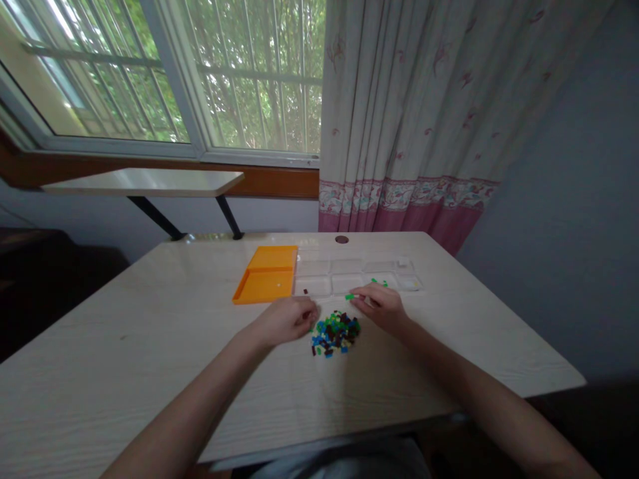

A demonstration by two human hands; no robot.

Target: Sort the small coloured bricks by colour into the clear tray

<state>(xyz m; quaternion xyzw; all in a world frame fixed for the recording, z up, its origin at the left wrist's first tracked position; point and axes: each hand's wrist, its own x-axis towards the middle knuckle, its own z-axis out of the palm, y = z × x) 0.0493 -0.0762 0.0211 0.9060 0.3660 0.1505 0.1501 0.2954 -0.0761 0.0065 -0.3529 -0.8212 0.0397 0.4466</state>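
Note:
A small pile of toy building bricks (335,334) in blue, green, dark brown and pale yellow lies on the table. At its left edge is my left hand (289,319), fingers curled together; whatever they may pinch is hidden. My right hand (380,306), just beyond the pile on the right, pinches a green brick (349,297) between thumb and fingertips. Behind both hands stretches a clear plastic compartment tray (330,285). A few green pieces (379,283) sit in a right-hand compartment, and a dark brown piece (305,291) is in the left front one.
An orange open case (264,285) adjoins the tray's left side, with a tiny white piece (278,285) in it. A raised shelf (144,179) on black legs stands at the table's back left. Beyond the pale wooden table (150,346) are a window and a curtain (399,133).

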